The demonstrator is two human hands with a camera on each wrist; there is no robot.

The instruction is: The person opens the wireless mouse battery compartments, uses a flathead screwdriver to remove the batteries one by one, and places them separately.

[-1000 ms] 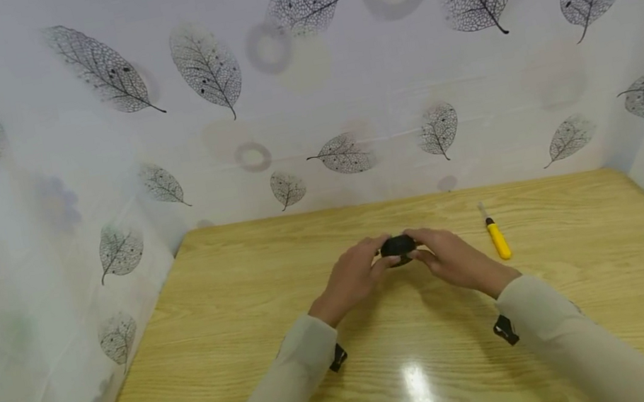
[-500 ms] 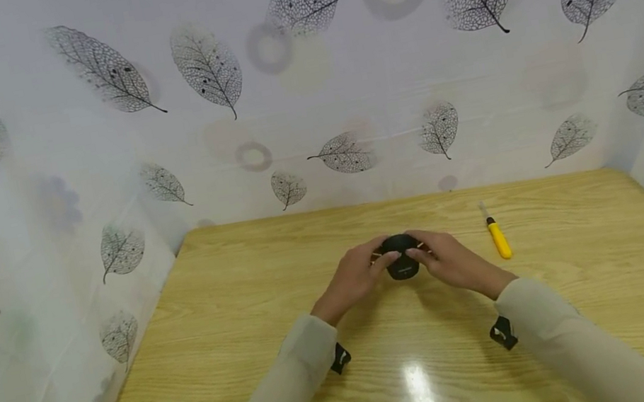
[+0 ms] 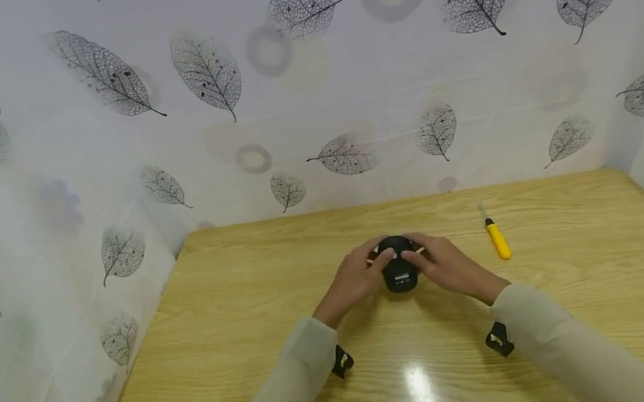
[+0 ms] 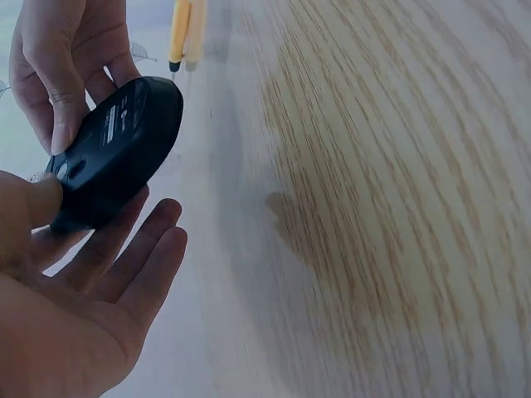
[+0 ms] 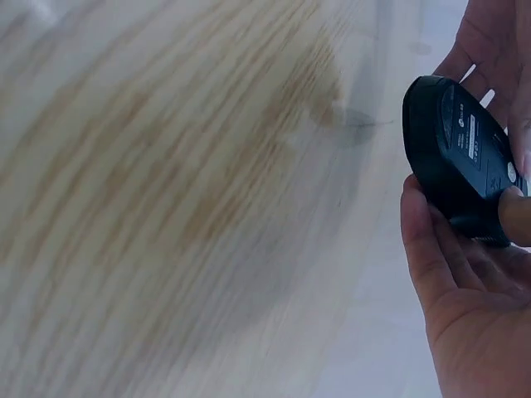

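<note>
Left side of the scene: a leaf-printed white sheet lines the walls around a wooden table.

Left hand: positioned near the centre of the table, raised above the surface. In the left wrist view the thumb presses on the underside of a black computer mouse, while the remaining fingers lie extended and slightly spread beneath it, cradling rather than wrapping it. A black strap sits at the wrist, below a beige sleeve.

Centre: the mouse is held between both hands, clear of the table top, turned so that its underside faces the person. A label and a small switch are visible on that face; the print is too small to read.

Right hand: it meets the mouse from the opposite side. In the right wrist view the thumb presses on the underside near the switch, and the palm and fingers support the body of the mouse from below. The fingers are loosely apart, not clamped.

Right of the hands: a yellow-handled screwdriver lies flat on the table, near the right hand but not touching it, its metal tip pointing toward the back wall.
</note>
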